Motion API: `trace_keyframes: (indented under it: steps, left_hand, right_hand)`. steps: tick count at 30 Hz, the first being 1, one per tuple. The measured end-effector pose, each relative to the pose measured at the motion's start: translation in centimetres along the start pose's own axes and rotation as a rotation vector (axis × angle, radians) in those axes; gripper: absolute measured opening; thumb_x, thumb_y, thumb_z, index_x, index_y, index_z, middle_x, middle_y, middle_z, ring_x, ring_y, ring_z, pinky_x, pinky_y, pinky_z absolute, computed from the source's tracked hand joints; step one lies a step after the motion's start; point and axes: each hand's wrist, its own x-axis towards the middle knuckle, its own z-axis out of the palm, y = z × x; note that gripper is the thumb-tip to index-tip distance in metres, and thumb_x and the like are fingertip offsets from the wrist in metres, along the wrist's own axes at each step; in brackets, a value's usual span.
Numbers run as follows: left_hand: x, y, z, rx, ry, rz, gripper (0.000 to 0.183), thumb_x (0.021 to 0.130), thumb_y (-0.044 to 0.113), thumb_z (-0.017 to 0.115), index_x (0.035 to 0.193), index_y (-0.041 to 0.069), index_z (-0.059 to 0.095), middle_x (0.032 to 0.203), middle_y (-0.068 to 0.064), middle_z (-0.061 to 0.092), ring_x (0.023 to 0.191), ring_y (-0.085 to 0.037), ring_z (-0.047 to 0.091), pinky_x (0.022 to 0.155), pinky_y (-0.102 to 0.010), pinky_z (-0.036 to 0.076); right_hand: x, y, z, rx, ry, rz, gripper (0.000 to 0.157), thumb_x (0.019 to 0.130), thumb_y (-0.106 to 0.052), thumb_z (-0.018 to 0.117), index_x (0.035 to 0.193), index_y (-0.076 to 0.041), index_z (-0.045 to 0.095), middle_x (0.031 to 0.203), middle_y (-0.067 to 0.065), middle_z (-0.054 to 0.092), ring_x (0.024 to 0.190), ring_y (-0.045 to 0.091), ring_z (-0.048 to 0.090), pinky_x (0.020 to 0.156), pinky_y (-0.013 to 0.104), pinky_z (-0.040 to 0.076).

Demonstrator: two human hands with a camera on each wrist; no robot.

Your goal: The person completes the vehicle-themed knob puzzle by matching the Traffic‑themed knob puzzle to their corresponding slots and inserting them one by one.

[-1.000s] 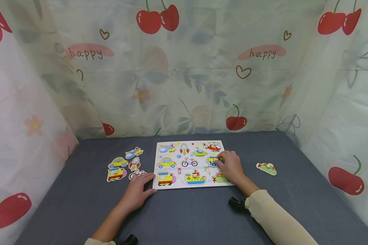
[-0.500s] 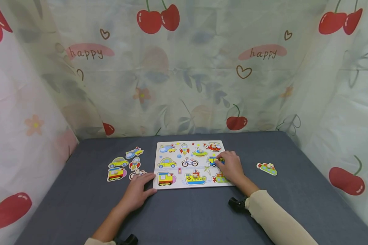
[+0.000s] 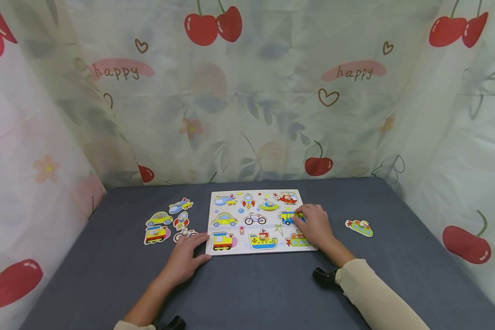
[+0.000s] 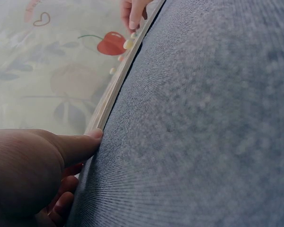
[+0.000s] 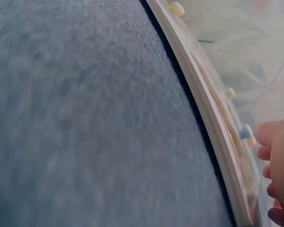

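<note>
A wooden peg puzzle board (image 3: 239, 230) with vehicle pictures lies on the table. My left hand (image 3: 183, 259) rests at its near left corner, with fingers against the left edge and thumb (image 4: 83, 144) on the near edge. My right hand (image 3: 316, 224) is over the board's right side, beside the bus piece (image 3: 288, 217). In the right wrist view the thumb (image 5: 270, 132) is just off a blue-and-cream knob (image 5: 247, 135). Knobbed ship (image 3: 263, 239) and flying saucer (image 3: 268, 205) pieces sit in the board. The right hand partly covers the submarine picture (image 3: 297, 239).
Left of the board lie loose plane (image 3: 180, 206), car (image 3: 158, 218), rocket (image 3: 181, 221), train (image 3: 156, 234) and bicycle (image 3: 184, 234) pieces, the last partly behind my left hand. A submarine piece (image 3: 359, 227) lies to the right. A printed curtain (image 3: 251, 114) surrounds the dark table.
My right hand has shifted slightly right and its fingers have come away from the bus piece, so more of the bus shows. My left hand has stayed in place.
</note>
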Motion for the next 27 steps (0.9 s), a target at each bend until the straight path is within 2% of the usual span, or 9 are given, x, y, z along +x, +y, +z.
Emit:
trace_keyframes:
  steps: [6,14,27]
  left_hand:
    - [0.0,-0.1,0.0,0.001,-0.005,-0.005,0.053,0.081,0.018,0.080,0.129,0.006,0.062,0.134,-0.009,0.058,0.121,-0.033,0.046,0.101,-0.050,0.036]
    - [0.0,0.0,0.0,0.000,-0.009,-0.015,0.054,0.081,0.019,0.080,0.130,0.006,0.062,0.134,-0.009,0.058,0.121,-0.032,0.046,0.101,-0.050,0.036]
    - [0.0,-0.1,0.1,0.000,0.000,0.003,0.052,0.081,0.018,0.080,0.129,0.005,0.062,0.133,-0.010,0.058,0.121,-0.033,0.046,0.101,-0.050,0.036]
  right_hand:
    - [-0.7,0.8,-0.7,0.031,0.016,-0.028,0.029,0.090,-0.029,0.070,0.110,-0.008,0.071,0.121,0.013,0.063,0.119,0.034,0.046,0.096,0.055,0.033]
    - [-1.6,2.8,-1.7,-0.031,0.022,-0.019,0.033,0.090,-0.028,0.069,0.116,-0.006,0.069,0.125,0.017,0.061,0.121,0.038,0.044,0.096,0.058,0.032]
    - [-3.2,6.0,-3.5,-0.076,0.116,-0.046,0.030,0.087,-0.023,0.072,0.109,-0.002,0.070,0.119,0.020,0.062,0.115,0.042,0.047,0.088,0.060,0.035]
